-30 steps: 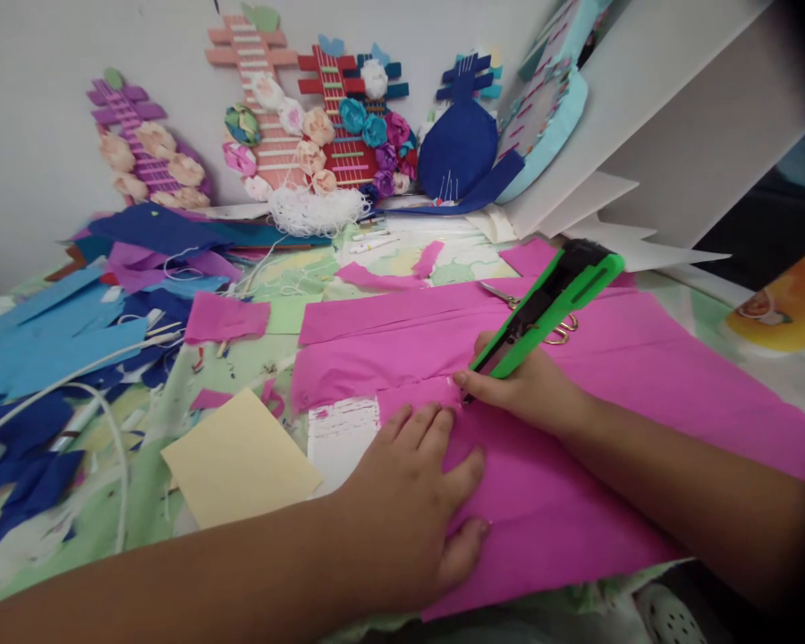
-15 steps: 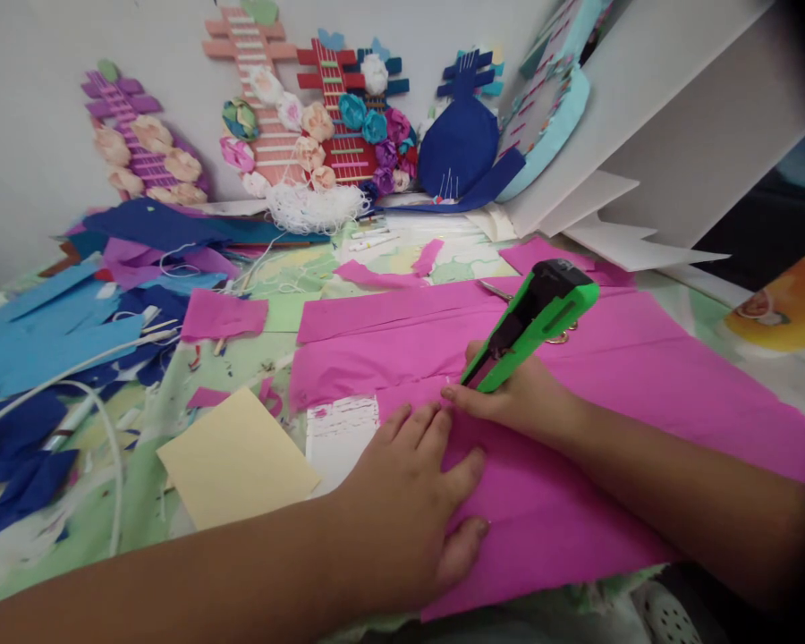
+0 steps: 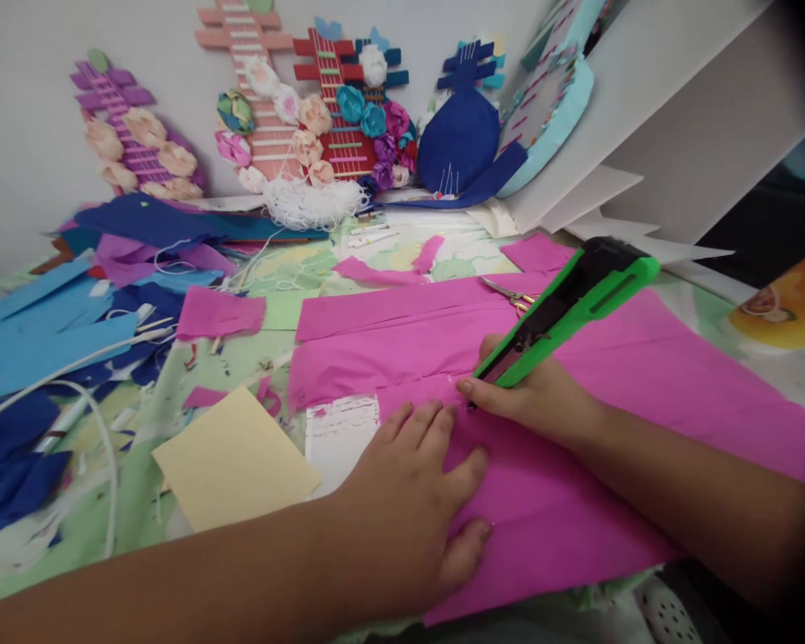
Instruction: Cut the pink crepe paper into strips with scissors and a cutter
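Note:
In the head view, my right hand (image 3: 533, 394) grips a green and black utility knife (image 3: 563, 313), tilted up to the right. Its lower end meets a large sheet of bright pink paper (image 3: 617, 376); the blade itself is hard to make out. My left hand (image 3: 419, 496) lies flat on the same sheet, fingers spread, just left of the knife. Beside the left fingertips, a white board (image 3: 339, 438) with dark scored marks shows from under the pink paper. Gold-handled scissors (image 3: 513, 295) rest on the sheet behind the knife, partly hidden by it.
A pale yellow square of paper (image 3: 238, 461) lies left of the board. Blue paper scraps (image 3: 46, 331) and a white cable (image 3: 111, 447) spread over the left side. Paper instruments (image 3: 460, 143) with flowers lean on the wall, a tangle of white string (image 3: 315, 204) before them.
My right hand has shifted slightly right with the utility knife, which now leans further right. More of the scissors shows. My left hand stays in place.

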`<action>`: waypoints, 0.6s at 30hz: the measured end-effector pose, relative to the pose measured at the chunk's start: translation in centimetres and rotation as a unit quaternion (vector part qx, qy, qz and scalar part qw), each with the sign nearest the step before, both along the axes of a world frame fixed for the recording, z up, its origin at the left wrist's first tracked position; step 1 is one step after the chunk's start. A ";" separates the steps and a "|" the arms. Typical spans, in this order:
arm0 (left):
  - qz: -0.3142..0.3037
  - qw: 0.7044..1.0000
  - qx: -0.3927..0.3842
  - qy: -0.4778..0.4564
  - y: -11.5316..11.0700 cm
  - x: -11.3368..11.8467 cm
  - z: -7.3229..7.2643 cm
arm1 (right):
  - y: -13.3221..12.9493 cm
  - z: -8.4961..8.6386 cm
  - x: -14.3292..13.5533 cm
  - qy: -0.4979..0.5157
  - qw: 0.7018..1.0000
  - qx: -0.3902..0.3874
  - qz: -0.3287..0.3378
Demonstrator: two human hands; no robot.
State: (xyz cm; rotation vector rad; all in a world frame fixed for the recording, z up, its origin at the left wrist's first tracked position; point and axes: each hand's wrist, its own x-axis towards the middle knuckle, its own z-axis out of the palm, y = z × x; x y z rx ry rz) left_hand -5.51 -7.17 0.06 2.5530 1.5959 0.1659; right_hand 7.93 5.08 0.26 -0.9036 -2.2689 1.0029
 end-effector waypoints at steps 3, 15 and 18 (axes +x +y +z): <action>-0.001 1.000 -0.002 -0.005 0.0 -0.1 0.0 | 0.1 0.0 -0.1 -0.008 1.000 -0.002 0.002; 0.001 1.000 -0.002 -0.003 0.0 -0.1 -0.1 | 0.1 -0.6 0.0 -0.045 0.998 0.029 0.026; 0.001 1.000 -0.002 0.002 0.0 -0.1 -0.1 | 0.0 -0.3 0.1 -0.018 0.999 0.030 -0.008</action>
